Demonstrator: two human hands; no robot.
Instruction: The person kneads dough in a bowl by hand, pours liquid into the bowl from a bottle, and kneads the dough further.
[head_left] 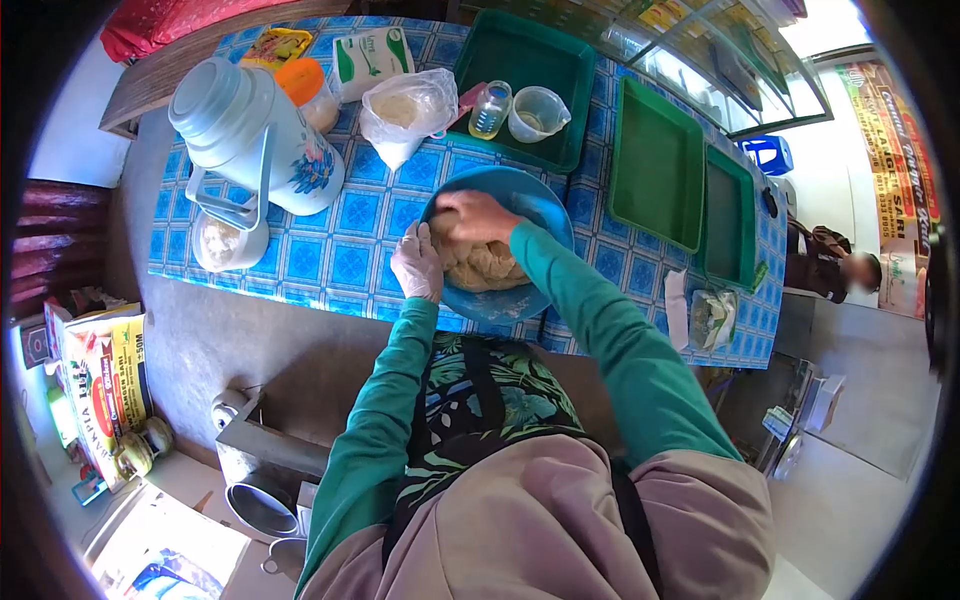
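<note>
A blue basin (545, 208) sits near the front edge of the table with a mass of pale brown dough (487, 266) inside. My left hand (417, 266), in a thin whitish glove, grips the basin's left rim. Reaching over the basin from the right, my right hand (472, 216) has its curled fingers on the dough at the upper left; the fingertips are partly hidden. Behind the basin stand a small bottle with yellowish liquid (490, 111) and a clear measuring cup (538, 115).
Left of the basin are a large floral thermos (255, 135), a white tub (228, 243), an orange-lidded jar (308, 95) and a plastic bag of white powder (405, 110). Green trays (655, 160) lie to the right, near a plastic container (712, 320). A person (830, 262) is at far right.
</note>
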